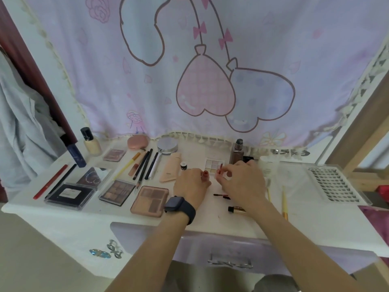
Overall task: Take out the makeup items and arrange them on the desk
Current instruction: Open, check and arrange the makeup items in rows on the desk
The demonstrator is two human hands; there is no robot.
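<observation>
Makeup lies spread over the white desk [88, 218]. My left hand [190, 182], a dark watch on its wrist, grips a small red lip-gloss tube [205, 175] at the desk's middle. Just right of it, my right hand [242, 180] pinches a thin red applicator wand [220, 168] above the tube. Behind them sits a small pale eyeshadow palette [212, 164]. To the left lie brown palettes [150, 200], [116, 191], pencils and brushes [145, 165], and a peach tube [171, 167].
A foundation bottle [91, 144], pink compact [137, 142] and round silver compact [167, 145] stand at the back. A brown bottle [236, 153] and lash tray [334, 183] are on the right. A red wand [221, 196], gold tube [236, 209], yellow brush [284, 203] lie near my right arm. A drawer handle [229, 263] is below.
</observation>
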